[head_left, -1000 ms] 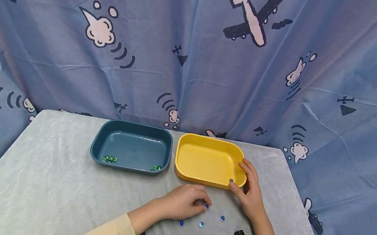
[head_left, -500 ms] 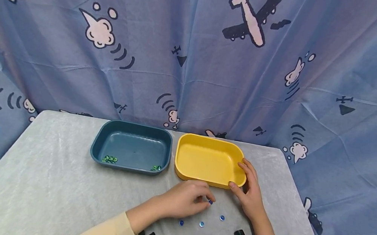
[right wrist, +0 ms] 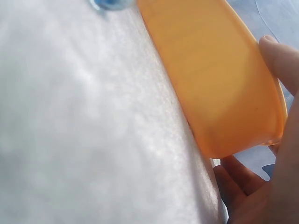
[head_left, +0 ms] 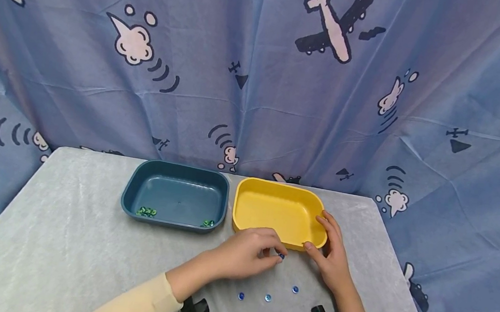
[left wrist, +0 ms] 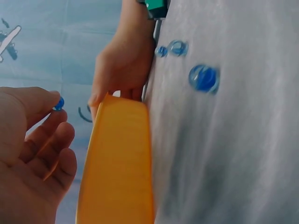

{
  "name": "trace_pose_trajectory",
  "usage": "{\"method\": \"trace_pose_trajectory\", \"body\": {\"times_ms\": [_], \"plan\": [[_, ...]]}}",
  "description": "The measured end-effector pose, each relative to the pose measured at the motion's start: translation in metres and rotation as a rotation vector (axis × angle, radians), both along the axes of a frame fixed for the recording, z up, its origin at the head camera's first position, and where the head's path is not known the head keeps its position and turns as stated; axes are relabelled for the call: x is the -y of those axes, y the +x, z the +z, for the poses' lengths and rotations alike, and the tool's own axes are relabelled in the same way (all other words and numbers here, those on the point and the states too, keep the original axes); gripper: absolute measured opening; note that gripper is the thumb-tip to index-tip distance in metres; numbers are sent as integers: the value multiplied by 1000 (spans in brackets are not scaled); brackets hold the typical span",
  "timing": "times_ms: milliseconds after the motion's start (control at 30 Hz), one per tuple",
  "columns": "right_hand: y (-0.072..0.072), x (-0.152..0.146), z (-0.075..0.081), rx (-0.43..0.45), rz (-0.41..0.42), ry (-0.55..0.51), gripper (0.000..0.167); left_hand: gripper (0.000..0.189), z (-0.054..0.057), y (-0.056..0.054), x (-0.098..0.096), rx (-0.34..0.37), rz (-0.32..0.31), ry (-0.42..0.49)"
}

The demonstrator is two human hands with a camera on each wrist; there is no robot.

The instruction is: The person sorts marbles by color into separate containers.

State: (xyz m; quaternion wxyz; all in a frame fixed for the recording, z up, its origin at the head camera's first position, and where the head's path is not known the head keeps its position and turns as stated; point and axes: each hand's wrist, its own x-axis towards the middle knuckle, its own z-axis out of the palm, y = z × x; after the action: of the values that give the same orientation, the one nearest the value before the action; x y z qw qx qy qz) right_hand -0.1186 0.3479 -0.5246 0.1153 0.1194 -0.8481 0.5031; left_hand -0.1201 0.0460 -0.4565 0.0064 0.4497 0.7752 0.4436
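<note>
My left hand (head_left: 247,253) pinches a blue glass marble (left wrist: 59,104) between thumb and index finger, just in front of the yellow tray (head_left: 272,211). In the left wrist view its other fingers are bent loosely, and the marble is level with the tray's rim. My right hand (head_left: 332,257) holds the tray at its front right corner, thumb on the rim (right wrist: 268,39) and fingers around the outside wall. Three more blue marbles lie on the cloth in front: one at left (head_left: 241,296), a paler one in the middle (head_left: 268,298), one at right (head_left: 295,290). The tray's inside front edge is partly hidden.
A dark teal tray (head_left: 178,194) stands left of the yellow one, a narrow gap between them. Green marbles (head_left: 146,212) lie in its front left corner, with a few more (head_left: 208,223) at front right. A patterned blue curtain (head_left: 204,71) hangs behind the table.
My left hand has lifted its marble off the cloth and moved it up toward the yellow tray's front wall. A marble seen by the right thumb one second ago is out of sight.
</note>
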Motion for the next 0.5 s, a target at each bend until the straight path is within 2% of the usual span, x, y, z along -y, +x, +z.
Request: {"method": "trace_pose_trajectory", "body": {"times_ms": [200,500], "plan": [[0,1,2,9,-5,6,68,12,2,-11,3,-19,58,47],[0,1,3,13,-8,15,67,15,7,-30,4,54,144,53]]}}
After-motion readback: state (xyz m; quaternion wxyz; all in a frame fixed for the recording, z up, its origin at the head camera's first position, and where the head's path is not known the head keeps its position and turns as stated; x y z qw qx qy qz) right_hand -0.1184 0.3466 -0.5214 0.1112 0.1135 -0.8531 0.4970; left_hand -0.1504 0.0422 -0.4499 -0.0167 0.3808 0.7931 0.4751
